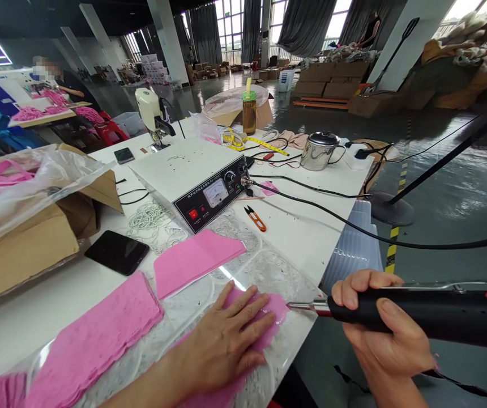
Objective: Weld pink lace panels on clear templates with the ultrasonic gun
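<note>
My left hand lies flat with fingers spread on a pink fabric piece, pressing it against a clear sheet on the table. My right hand is wrapped round a thick black handheld tool with a pointed metal tip. That tip meets the fabric's right edge, just past my left fingertips. Another pink cut piece lies behind my left hand. To the left sits a stack of pink fabric pieces. Part of the piece under my left hand is hidden.
A control box with a dial stands behind, its black cable looping right. Orange thread snips, a black phone, a metal mug and a drink bottle are on the table. A cardboard box stands left.
</note>
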Demonstrator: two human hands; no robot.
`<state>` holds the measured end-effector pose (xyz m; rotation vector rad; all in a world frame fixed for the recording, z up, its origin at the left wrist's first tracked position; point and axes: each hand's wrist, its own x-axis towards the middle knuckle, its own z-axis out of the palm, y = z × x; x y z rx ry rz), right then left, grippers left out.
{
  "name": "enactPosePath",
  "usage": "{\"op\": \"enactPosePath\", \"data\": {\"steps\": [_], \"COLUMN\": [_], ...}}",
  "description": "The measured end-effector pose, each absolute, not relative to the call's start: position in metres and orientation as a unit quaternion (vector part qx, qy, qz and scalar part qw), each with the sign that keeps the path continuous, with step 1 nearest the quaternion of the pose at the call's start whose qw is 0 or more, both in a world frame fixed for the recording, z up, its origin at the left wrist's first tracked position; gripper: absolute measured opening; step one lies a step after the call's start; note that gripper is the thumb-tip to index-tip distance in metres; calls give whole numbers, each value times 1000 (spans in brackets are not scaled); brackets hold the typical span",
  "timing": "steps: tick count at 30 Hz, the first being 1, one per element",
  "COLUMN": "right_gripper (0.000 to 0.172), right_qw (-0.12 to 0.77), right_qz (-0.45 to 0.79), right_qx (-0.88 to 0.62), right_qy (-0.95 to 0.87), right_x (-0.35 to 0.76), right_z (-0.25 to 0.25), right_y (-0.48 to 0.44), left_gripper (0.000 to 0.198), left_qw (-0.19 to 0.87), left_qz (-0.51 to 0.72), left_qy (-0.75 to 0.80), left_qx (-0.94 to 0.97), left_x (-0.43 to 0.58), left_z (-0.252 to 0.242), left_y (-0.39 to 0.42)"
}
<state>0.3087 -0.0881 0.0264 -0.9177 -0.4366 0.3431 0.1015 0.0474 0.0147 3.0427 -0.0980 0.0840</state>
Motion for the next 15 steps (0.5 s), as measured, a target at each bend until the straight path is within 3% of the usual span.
{"op": "enactPosePath", "data": {"steps": [15], "right_gripper": [14], "right_qw": [847], "right_qz": [156], "right_qx": [-448], "right_qy": [-241], "right_x": [308], "right_z": [30], "right_y": [-86], "left_gripper": [52], "left_qw": [90], "left_qz": [31], "left_qy": [-25], "left_qx": [995], "left_x": [101], "left_z": [18], "left_y": [49]}}
